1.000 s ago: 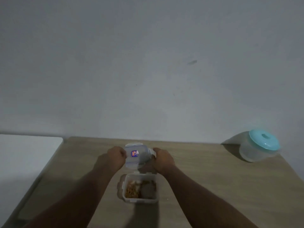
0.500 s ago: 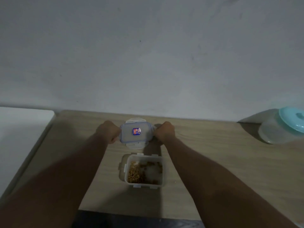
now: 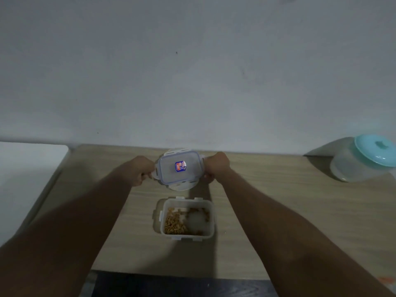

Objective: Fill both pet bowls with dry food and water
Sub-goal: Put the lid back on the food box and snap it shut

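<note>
Left hand (image 3: 142, 171) curled on one end of the lidded box (image 3: 180, 168), right hand (image 3: 215, 167) clamped on the other, box sat far back on the counter (image 3: 267, 211), open tub (image 3: 188, 200) of kibble (image 3: 174, 225) stood just nearer, teal-lidded jar (image 3: 364, 159) stood well right.

A home setting is suggested by a wooden desk (image 3: 278, 211) set against a plain wall (image 3: 192, 71), with lidded food tubs (image 3: 362, 161) kept there.

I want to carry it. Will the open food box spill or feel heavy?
Probably light: the food box is thin plastic, only partly filled. Tilted, its loose kibble would likely spill, with the lid off.
</note>
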Tool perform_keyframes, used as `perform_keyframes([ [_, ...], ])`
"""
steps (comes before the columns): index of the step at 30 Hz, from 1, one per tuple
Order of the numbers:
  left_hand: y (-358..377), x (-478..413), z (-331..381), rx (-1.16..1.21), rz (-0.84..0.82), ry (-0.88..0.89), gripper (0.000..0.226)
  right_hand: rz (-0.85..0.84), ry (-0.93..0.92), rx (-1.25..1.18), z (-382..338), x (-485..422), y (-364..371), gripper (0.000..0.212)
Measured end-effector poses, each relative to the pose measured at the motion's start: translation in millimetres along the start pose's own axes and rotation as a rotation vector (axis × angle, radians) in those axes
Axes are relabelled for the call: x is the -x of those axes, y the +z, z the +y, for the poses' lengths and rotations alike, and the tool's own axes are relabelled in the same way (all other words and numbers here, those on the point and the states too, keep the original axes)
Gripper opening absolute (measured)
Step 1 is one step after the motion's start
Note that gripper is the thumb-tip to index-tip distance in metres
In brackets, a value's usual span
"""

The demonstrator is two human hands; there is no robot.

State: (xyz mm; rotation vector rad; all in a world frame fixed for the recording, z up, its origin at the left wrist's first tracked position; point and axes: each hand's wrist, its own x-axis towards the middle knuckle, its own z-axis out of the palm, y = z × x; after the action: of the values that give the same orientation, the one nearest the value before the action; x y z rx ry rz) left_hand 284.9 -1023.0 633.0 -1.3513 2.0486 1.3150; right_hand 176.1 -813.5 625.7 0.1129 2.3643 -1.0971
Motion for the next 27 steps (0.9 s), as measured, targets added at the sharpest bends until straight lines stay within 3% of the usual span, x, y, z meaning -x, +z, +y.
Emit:
perform_keyframes([
  [5, -29.4, 37.9, 21.0, 0.068, 0.023, 0.096, 0.016, 0.030, -0.091, -0.294, -9.1, 38.8, -30.3, 0.013],
  [8, -34.1, 71.9, 12.9, 0.110, 0.047, 0.154, 0.015, 0.014, -0.108, -0.366, 1.0, 70.6, -42.5, 0.003],
  [10, -26.9, 93.2, -2.7, 0.124, 0.068, 0.171, 0.013, 0.032, -0.095, -0.388, 16.7, 91.2, -44.1, 0.007],
  [16, 16.3, 115.8, -59.9, 0.060, 0.139, 0.159, 0.026, 0.164, -0.151, -0.252, 80.6, 124.0, -23.7, 0.008],
  [19, 30.9, 116.6, -71.8, 0.041, 0.118, 0.209, 0.016, 0.199, -0.211, -0.179, 94.4, 142.9, -22.4, 0.008],
  [23, 41.0, 121.2, -86.6, 0.006, 0.124, 0.248, 0.031, 0.227, -0.229, -0.096, 113.4, 150.4, -9.9, 0.002],
  [27, 45.0, 97.3, -113.6, -0.228, 0.279, 0.381, 0.049, 0.225, -0.227, 0.010, 125.1, 155.1, 1.4, 0.009],
])
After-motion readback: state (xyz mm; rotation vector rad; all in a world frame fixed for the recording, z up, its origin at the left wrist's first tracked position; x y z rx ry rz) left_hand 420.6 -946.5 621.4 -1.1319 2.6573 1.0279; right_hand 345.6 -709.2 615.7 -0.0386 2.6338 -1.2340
